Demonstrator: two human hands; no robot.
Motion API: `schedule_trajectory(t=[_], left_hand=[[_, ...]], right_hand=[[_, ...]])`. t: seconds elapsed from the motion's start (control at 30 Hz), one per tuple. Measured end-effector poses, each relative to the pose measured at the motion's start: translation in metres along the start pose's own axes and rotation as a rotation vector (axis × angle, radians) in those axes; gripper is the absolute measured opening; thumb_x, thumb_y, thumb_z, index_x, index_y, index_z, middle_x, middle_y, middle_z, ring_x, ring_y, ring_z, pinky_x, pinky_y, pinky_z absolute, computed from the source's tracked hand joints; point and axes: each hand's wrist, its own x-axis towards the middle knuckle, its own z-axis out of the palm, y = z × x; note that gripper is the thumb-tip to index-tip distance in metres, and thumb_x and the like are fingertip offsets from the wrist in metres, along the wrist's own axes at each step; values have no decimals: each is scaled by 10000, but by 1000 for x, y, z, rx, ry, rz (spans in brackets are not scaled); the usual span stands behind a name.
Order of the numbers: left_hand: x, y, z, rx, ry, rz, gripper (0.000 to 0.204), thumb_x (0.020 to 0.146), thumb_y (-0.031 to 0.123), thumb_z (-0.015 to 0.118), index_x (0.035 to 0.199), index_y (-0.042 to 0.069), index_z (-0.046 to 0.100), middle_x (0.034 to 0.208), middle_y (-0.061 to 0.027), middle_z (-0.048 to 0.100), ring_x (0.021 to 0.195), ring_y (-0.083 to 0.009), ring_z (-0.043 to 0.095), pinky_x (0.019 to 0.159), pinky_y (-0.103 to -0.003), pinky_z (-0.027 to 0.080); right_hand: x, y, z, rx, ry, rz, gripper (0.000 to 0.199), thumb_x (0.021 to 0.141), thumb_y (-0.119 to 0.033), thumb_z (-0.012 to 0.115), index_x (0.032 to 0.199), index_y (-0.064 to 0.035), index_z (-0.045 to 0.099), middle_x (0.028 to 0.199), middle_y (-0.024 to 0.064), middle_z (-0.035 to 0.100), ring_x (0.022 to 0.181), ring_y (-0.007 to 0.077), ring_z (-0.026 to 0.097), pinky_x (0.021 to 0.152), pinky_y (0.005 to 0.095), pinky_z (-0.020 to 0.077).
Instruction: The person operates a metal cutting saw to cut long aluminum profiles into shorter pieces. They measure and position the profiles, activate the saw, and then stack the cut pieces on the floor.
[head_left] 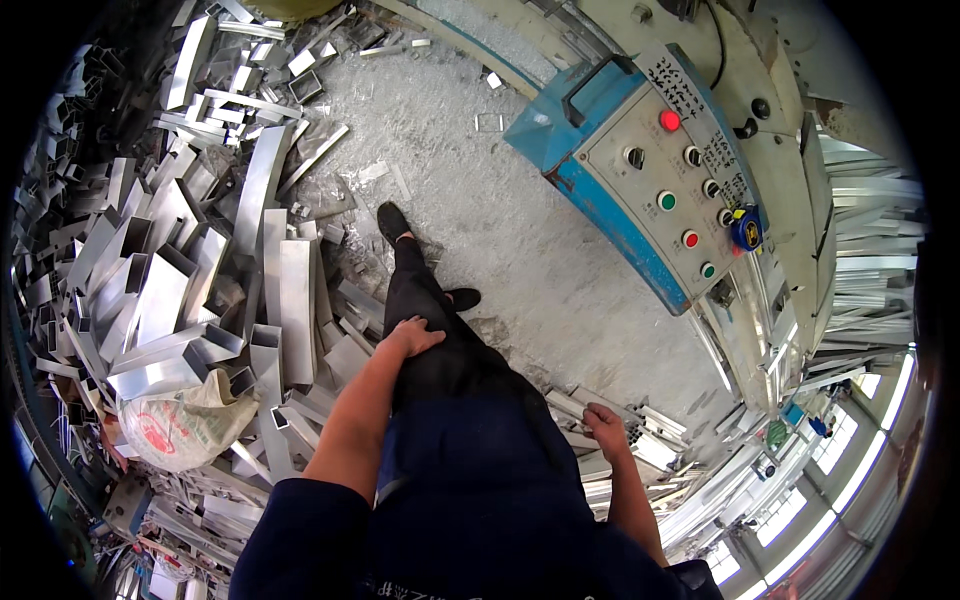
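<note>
My left hand (414,338) lies against the thigh of my black trousers (412,295), fingers loosely stretched over the cloth, with nothing seen in it. Away from my body on the other side, my right hand (605,430) hangs with curled fingers, and no object shows in it. Beyond and below that hand are stacked aluminium profiles (655,440). Ahead to the right stands a blue-sided control box (640,185) with red and green buttons and black knobs. A blue and yellow tape measure (747,230) sits at the box's right edge.
A large heap of cut aluminium tubes (170,280) covers the floor on the left, close to my leg. A whitish woven sack (185,425) lies on it. Grey concrete floor (480,190) runs ahead. Long metal bars (870,240) are stacked at far right.
</note>
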Motion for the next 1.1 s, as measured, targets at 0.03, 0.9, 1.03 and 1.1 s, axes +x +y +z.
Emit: schedule_trajectory(t=[0.03,0.9,1.03,1.1], left_hand=[[9,-6,5,-30,78,-52,675,859,570,498,1341,98,537,1455,-215,413,1361,-372,374,1109,-427,326],[-17,7,-37,12,88,-88,857,758,677,587,1262,-16,591,1303,-222,569,1237,-345,524,1049,-388,405],[-26,25,-52,-195,105,-290,909,603,595,782,1218,-52,613,1263,-217,605,1216,-302,561,1015,-373,444],[-2,5,-27,-370,254,-448,931,540,554,835,1202,-65,618,1252,-209,616,1186,-308,584,983,-379,470]], right_hand=[[0,-2,-1,1,-4,-4,468,897,-255,663,1288,-15,567,1108,73,655,974,173,637,768,339,549],[-5,-9,13,52,51,-52,458,872,-237,662,1253,5,585,1083,75,661,928,174,647,718,334,564],[-5,-4,12,85,51,-51,472,872,-241,673,1264,5,579,1079,78,662,925,171,646,720,327,564],[-4,1,13,93,62,-47,481,872,-259,682,1271,-10,582,1058,75,666,929,167,644,708,323,564]])
